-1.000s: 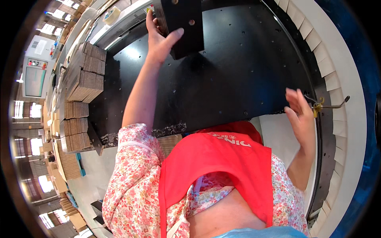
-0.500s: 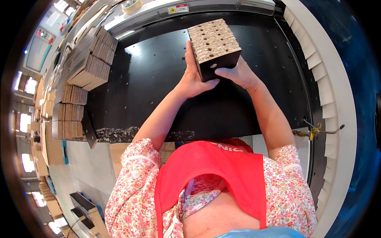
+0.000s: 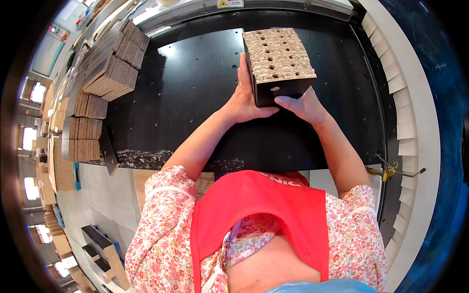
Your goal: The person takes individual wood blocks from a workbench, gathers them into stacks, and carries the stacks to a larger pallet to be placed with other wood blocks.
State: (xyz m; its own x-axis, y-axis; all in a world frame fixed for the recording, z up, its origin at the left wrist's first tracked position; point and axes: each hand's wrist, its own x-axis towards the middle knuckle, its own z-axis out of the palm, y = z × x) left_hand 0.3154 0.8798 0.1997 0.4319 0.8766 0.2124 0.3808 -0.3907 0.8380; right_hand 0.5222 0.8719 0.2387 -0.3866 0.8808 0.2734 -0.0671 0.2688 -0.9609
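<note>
Both hands grip a stack of chipboard panels (image 3: 279, 56) between them, over the black table. The stack's raw speckled edges face up and carry rows of drilled holes; its near face is black with one small round hole. My left hand (image 3: 245, 100) presses against the left side, fingers stretched along it and thumb across the lower near corner. My right hand (image 3: 305, 106) holds the lower right side, its thumb on the black near face and its other fingers mostly hidden behind the stack.
The black worktop (image 3: 195, 97) has small dots across it. More chipboard panels (image 3: 115, 73) are piled along its left edge, with a loose dark strip (image 3: 108, 151) by the corner. A pale pleated cover (image 3: 400, 107) runs along the right. A yellow-handled tool (image 3: 388, 172) hangs at the near right.
The stack and both hands have shifted slightly right and toward me in the picture. The view itself has moved a little too. The grip looks the same.
</note>
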